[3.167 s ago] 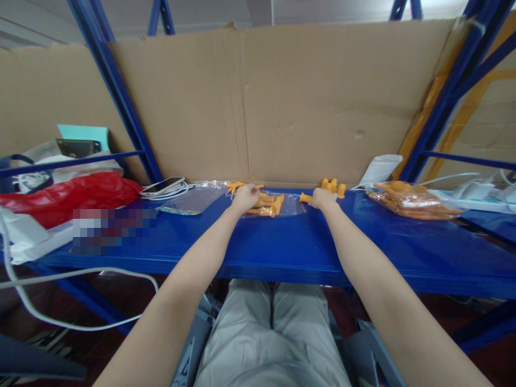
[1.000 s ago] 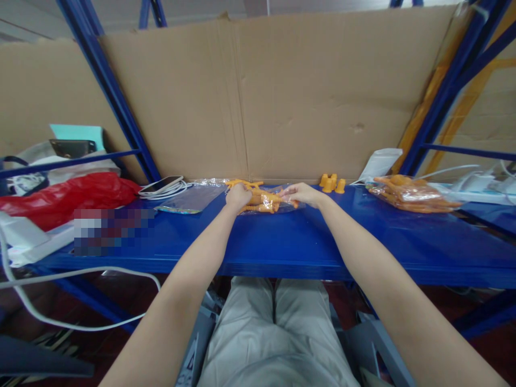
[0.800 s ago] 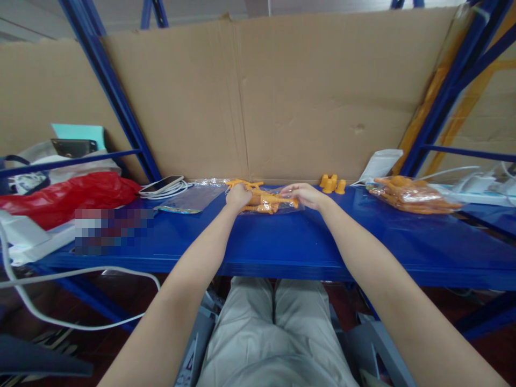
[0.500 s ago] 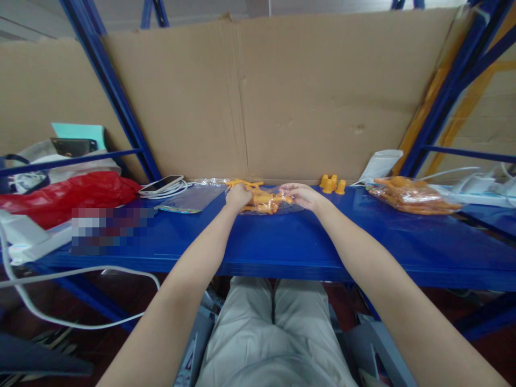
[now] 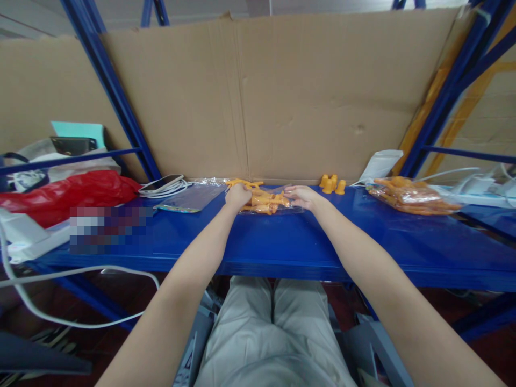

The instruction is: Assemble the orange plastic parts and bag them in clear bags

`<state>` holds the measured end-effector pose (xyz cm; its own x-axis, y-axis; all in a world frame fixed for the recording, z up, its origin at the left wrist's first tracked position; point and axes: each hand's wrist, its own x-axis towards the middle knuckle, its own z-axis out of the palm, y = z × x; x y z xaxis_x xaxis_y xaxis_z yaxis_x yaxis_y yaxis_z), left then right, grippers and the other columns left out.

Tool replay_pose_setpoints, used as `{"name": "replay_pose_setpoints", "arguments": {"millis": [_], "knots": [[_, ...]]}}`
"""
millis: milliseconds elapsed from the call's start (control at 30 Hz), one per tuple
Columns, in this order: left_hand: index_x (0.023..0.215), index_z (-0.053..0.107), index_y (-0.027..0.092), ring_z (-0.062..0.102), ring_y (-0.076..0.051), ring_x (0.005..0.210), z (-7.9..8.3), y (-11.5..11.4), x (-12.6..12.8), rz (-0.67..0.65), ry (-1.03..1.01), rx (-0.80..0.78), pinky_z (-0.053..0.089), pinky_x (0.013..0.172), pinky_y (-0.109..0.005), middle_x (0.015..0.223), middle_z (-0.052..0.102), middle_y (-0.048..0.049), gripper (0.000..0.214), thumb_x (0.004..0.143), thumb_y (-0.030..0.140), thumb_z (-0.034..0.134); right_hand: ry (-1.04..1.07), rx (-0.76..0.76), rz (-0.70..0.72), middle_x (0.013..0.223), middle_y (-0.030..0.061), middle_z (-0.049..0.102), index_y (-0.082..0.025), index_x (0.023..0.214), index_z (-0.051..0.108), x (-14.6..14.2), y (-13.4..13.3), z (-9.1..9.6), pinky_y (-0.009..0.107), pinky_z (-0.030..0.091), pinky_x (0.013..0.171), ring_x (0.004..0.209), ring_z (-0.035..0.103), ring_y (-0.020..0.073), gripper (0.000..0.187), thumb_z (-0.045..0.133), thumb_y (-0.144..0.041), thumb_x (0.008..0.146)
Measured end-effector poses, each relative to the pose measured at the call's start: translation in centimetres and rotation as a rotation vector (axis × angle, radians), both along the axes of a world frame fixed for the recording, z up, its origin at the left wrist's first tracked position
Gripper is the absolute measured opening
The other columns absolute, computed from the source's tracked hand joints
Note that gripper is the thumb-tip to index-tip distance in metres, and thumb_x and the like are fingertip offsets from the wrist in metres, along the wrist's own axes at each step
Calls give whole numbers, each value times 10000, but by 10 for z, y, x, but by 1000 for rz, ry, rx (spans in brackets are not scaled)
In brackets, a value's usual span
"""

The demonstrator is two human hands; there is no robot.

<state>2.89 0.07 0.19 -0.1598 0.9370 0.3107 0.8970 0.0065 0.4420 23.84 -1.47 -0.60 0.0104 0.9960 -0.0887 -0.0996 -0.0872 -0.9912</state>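
A clear plastic bag (image 5: 271, 204) with several orange plastic parts in it lies at the back of the blue shelf (image 5: 282, 242). My left hand (image 5: 237, 196) is closed on the bag's left end. My right hand (image 5: 301, 196) pinches the bag's right end with its fingers together. A few loose orange parts (image 5: 242, 184) lie just behind my left hand. Three small orange caps (image 5: 332, 184) stand to the right of my right hand, apart from it.
A second bag full of orange parts (image 5: 411, 196) lies at the right. An empty clear bag (image 5: 193, 198), a phone (image 5: 161, 184) with a white cable and a red bag (image 5: 64, 192) sit at the left. A cardboard sheet (image 5: 282, 97) backs the shelf.
My right hand left the orange caps and moved left to the bag. Over the last second both hands stay on the bag, the right one shifting slightly.
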Motion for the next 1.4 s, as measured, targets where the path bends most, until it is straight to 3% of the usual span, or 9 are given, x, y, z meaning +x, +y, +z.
{"name": "replay_pose_setpoints", "arguments": {"millis": [133, 300, 433, 700, 900, 1133, 1400], "knots": [[1006, 694, 195, 661, -259, 1075, 0, 0, 0, -5, 19, -11, 512, 884, -318, 1126, 720, -110, 233, 847, 292, 555, -155, -65, -22, 536, -9, 561, -143, 729, 556, 9, 2, 1, 209, 522, 527, 509, 547, 96, 185, 594, 11, 823], [1060, 670, 168, 650, -265, 1100, 0, -2, 1, -20, 88, -15, 505, 890, -315, 1163, 699, -136, 269, 873, 280, 514, -288, -195, 261, 481, -5, 559, -133, 696, 574, 20, -2, 2, 124, 358, 349, 374, 414, 42, 223, 689, -233, 858], [1093, 665, 155, 643, -274, 1116, -1, -3, 2, -48, 126, -17, 500, 899, -317, 1160, 699, -146, 300, 888, 301, 502, -237, -179, 328, 473, -35, 525, -129, 678, 557, 19, -6, 4, 103, 326, 329, 345, 370, 14, 240, 708, -212, 844], [1030, 697, 184, 661, -256, 1087, 2, -5, 2, -21, 25, -3, 506, 887, -304, 1128, 720, -118, 260, 865, 290, 527, -122, -131, 301, 497, -15, 552, -111, 686, 565, 8, -8, 3, 121, 464, 440, 411, 496, 48, 192, 645, -56, 852], [969, 711, 172, 654, -268, 1105, 4, -5, 1, -6, 4, -7, 505, 900, -318, 1113, 723, -139, 296, 905, 282, 444, -122, -110, 261, 517, 13, 595, -106, 733, 590, -2, -15, 3, 161, 528, 522, 455, 563, 80, 198, 541, 34, 865], [975, 706, 179, 652, -273, 1107, 4, -4, 1, 7, 9, -16, 500, 907, -326, 1118, 721, -144, 288, 909, 303, 455, -101, -98, 314, 569, 31, 630, -114, 731, 593, -3, -16, 0, 213, 580, 672, 538, 633, 98, 217, 527, 43, 865], [992, 703, 175, 656, -257, 1098, 2, -3, 1, -10, 25, 20, 497, 903, -300, 1103, 727, -133, 287, 902, 295, 458, -140, -70, 384, 614, 60, 681, -101, 736, 634, 0, -16, 1, 205, 577, 624, 582, 678, 125, 112, 665, -63, 837]]}}
